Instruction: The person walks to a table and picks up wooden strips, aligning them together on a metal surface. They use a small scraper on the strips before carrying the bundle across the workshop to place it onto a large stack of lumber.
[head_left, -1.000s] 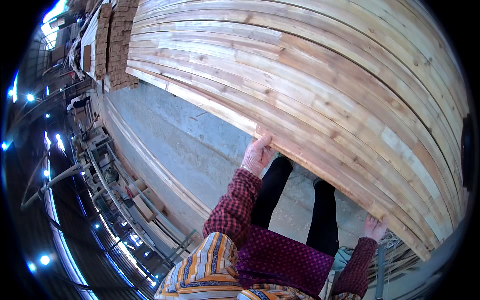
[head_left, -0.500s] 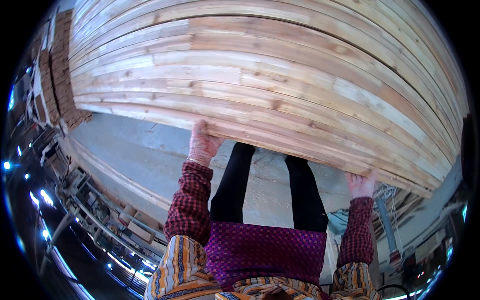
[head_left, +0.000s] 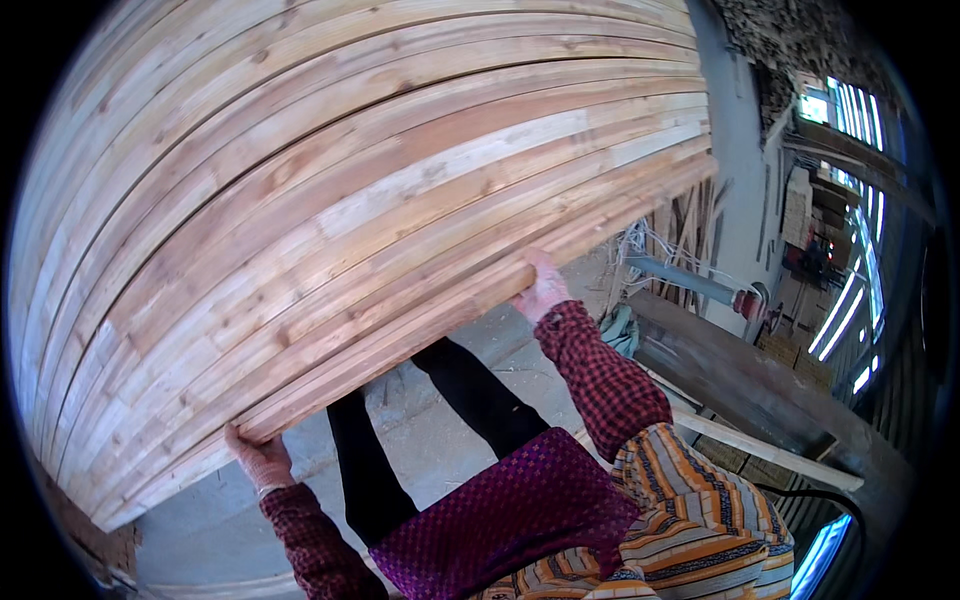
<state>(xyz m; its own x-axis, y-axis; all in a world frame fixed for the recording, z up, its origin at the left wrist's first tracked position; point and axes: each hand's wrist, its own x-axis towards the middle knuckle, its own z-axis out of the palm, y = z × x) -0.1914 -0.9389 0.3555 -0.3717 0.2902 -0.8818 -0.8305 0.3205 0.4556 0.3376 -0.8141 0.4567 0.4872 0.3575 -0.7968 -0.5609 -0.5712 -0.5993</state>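
Concrete floor [head_left: 470, 450] below — left hand [head_left: 258, 458] and right hand [head_left: 540, 290] both clamp fingers on the wooden panel's [head_left: 350, 220] near edge.

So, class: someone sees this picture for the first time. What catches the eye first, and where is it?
A huge panel of pale wooden boards fills the upper left and most of the picture. The left hand and right hand hold its near edge, with dark trousers below. Bright windows glow at the right.
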